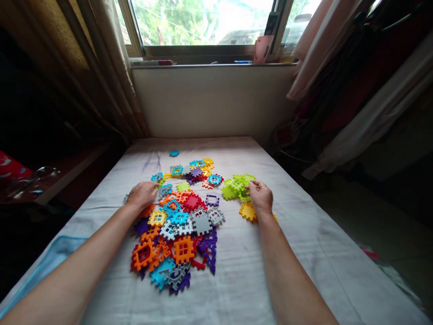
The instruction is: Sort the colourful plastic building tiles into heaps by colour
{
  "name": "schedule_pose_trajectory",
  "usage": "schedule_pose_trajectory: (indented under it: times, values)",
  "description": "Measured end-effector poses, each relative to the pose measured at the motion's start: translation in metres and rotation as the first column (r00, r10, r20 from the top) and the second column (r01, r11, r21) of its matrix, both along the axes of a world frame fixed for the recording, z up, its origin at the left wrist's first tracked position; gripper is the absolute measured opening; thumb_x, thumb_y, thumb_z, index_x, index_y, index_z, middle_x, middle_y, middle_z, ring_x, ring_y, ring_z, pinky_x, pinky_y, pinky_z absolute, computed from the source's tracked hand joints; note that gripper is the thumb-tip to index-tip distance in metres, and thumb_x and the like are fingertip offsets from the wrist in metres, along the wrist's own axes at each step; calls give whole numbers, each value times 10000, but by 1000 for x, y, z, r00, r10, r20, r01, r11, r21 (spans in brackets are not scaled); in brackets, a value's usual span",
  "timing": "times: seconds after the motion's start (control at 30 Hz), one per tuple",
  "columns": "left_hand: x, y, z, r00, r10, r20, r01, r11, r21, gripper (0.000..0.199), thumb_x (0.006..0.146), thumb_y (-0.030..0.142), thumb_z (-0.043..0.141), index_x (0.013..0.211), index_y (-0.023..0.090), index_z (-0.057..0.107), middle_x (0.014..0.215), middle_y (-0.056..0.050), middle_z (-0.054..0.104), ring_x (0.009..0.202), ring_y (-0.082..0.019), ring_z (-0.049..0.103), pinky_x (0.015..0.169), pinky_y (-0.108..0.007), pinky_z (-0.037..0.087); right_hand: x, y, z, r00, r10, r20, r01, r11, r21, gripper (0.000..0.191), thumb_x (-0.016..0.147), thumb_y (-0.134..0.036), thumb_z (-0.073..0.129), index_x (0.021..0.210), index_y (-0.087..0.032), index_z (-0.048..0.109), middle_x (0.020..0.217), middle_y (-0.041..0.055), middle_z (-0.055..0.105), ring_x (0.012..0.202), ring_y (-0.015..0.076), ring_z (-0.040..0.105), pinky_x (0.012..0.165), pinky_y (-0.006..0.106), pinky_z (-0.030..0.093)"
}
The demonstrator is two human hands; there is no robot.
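Many plastic interlocking building tiles in several colours lie in a loose heap [189, 216] on the bed-like surface. My left hand [144, 194] is at the heap's left side, its fingers closed on a lime-green tile [161, 182] that shows at the fingertips. To the right sits a separate pile of lime-green tiles [235, 187]. My right hand [262, 197] is at that pile's right edge, thumb and fingers pinched on a lime-green piece, mostly hidden. Under this hand lies a yellow tile [248, 211], partly covered by it.
A white sheet [233, 280] covers the surface. One blue tile [174, 153] lies apart at the back. Light blue cloth [64, 253] hangs over the left edge. Behind are a window sill with a pink cup [263, 48], a curtain [111, 67] and hanging clothes [358, 104].
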State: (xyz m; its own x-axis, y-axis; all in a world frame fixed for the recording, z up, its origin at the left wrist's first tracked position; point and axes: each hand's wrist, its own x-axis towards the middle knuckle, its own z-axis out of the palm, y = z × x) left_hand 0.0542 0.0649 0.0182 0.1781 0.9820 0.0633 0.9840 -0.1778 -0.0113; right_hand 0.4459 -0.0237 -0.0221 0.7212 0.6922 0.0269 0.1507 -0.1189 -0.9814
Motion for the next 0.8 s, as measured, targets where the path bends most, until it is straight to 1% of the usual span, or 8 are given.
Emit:
schedule_pose_trajectory:
  times: [0.1, 0.17, 0.3, 0.4, 0.47, 0.6, 0.73, 0.8]
  values:
    - [-6, 3, 2, 999, 32, -22, -32, 999, -5, 394, 863, 337, 469, 1167, 278, 713, 1237, -54, 704, 1154, -269, 625, 972, -349, 468, -1, -7, -4, 999, -7, 34, 6, 999, 41, 384, 723, -477, 564, 900, -162, 695, 698, 71, 747, 491, 172, 624, 489, 271, 496]
    - [-9, 7, 3, 998, 48, -33, -48, 999, -10, 411, 872, 348, 464, 1198, 271, 703, 1267, -69, 689, 1165, -279, 615, 977, -360, 461, -3, -10, -4, 995, -31, 100, 23, 996, 88, 423, 739, -495, 545, 916, -147, 707, 683, 75, 741, 513, 181, 628, 510, 281, 503]
    - [-6, 11, 5, 995, 76, -59, -77, 997, -19, 403, 860, 421, 500, 1176, 293, 716, 1255, -80, 687, 1156, -290, 607, 962, -358, 458, -12, -13, 6, 971, -44, 235, 8, 988, 151, 450, 782, -513, 516, 936, -146, 726, 679, 71, 737, 526, 179, 619, 554, 292, 507]
    - [3, 13, 8, 984, 117, -131, -123, 992, -33, 402, 852, 475, 513, 1147, 294, 717, 1206, -100, 698, 1128, -299, 616, 906, -358, 474, -20, -13, 13, 962, -7, 274, -42, 984, 174, 443, 800, -516, 505, 936, -157, 726, 675, 60, 733, 548, 183, 633, 591, 297, 515]
    - [11, 13, 10, 975, 141, -170, -152, 987, -51, 390, 867, 467, 493, 1121, 271, 713, 1172, -116, 707, 1089, -299, 636, 859, -355, 484, -22, -13, 13, 957, 22, 289, -76, 981, 177, 429, 806, -508, 505, 930, -162, 725, 670, 54, 731, 571, 187, 646, 613, 299, 521]
    - [18, 11, 15, 970, 158, -183, -174, 982, -73, 359, 882, 402, 467, 1097, 227, 695, 1125, -142, 720, 1038, -298, 666, 806, -348, 490, -23, -13, 11, 944, 62, 323, -124, 977, 175, 406, 831, -492, 512, 949, -170, 729, 673, 42, 732, 586, 180, 656, 639, 291, 527]
    - [8, 3, 25, 960, 206, -189, -222, 973, -67, 367, 890, 348, 432, 1114, 199, 682, 1090, -167, 726, 1002, -318, 681, 769, -365, 490, -27, -13, 14, 936, 70, 346, -144, 970, 194, 393, 838, -474, 510, 948, -170, 734, 671, 42, 732, 594, 180, 662, 663, 291, 534]
    - [2, -3, 30, 958, 251, -140, -261, 963, -60, 362, 880, 364, 441, 1090, 212, 694, 1077, -155, 732, 982, -325, 684, 743, -365, 489, -33, -13, 18, 934, 80, 348, -157, 967, 200, 384, 833, -470, 505, 926, -175, 734, 665, 45, 731, 601, 188, 669, 661, 296, 536]
